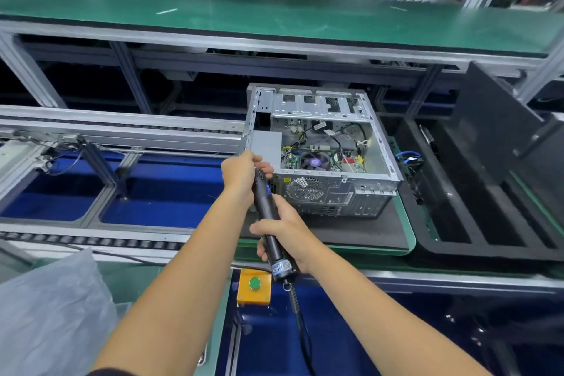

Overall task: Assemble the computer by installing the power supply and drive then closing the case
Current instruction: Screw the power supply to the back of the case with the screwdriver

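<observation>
Bag (52,311): clear plastic, at the near-left corner, well left of the case.
Conveyor (122,131): metal rails and rollers run up to the case from its left, with blue panels showing under them.
Button box (254,286): yellow with a green button, on the frame edge nearer you than the case, just beside the driver's tail end.
Left hand (241,172): your left grip is closed around the tip end of the driver, at the case's near-left corner; fingers curl over the nose, so you cannot see the bit.
Driver (268,217): black electric screwdriver, angled up toward the case's rear panel, with its cord trailing down toward you.
Right hand (283,238): your right grip is clamped around the driver's lower barrel, nearer you than the case.
Case (329,192): open tower lying on its side on a dark pad on a green-edged tabletop, rear panel and fan grille facing you, side panel off.
PSU (266,145): grey box seated in the case's left rear corner, just beyond your left hand.
Board (323,159): motherboard with cooler fan and loose cables, inside the case, right of the PSU.
Foam tray (488,232): black, slotted, right of the case, with blue cables just beside the case's right wall.
Shelf (274,18): green-topped, beyond and above the case.
</observation>
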`<state>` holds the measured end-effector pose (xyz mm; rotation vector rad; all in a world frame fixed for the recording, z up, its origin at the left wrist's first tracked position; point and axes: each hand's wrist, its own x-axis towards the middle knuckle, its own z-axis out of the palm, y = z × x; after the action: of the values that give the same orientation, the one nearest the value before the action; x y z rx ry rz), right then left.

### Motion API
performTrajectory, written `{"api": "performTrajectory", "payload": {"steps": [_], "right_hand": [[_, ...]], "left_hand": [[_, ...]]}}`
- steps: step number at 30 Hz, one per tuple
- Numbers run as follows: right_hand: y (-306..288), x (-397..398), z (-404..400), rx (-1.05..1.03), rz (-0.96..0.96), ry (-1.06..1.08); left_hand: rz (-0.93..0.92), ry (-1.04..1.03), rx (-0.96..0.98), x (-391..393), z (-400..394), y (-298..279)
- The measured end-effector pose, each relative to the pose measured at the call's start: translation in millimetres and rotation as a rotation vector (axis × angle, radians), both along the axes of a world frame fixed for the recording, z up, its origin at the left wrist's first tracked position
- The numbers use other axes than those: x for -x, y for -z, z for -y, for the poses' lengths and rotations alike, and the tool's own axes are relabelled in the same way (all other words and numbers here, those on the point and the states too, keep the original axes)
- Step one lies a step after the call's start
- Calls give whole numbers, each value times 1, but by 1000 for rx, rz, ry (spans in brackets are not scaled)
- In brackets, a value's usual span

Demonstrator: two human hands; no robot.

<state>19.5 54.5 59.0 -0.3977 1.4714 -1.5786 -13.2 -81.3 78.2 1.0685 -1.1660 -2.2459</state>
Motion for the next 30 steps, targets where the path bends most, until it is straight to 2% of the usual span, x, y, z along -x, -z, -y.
{"api": "performTrajectory", "payload": {"steps": [3, 7, 11, 13, 19, 22, 25, 30], "right_hand": [[3, -5, 3, 23, 11, 37], [6, -13, 6, 23, -11, 44], [9, -22, 4, 24, -27, 23], [13, -26, 3, 18, -40, 19], [22, -35, 0, -29, -33, 48], [24, -37, 0, -32, -18, 58], [26, -39, 1, -33, 3, 60], [26, -39, -2, -49, 5, 59]], "left_hand": [[95, 85, 189, -2, 10, 1], [344, 133, 712, -7, 39, -5], [350, 95, 1078, 1, 70, -14], [327, 140, 1215, 14, 76, -21], [306, 603, 1425, 59, 73, -15], [345, 741, 1535, 67, 66, 0], [372, 749, 1688, 69, 58, 13], [342, 669, 1685, 69, 58, 16]]}}
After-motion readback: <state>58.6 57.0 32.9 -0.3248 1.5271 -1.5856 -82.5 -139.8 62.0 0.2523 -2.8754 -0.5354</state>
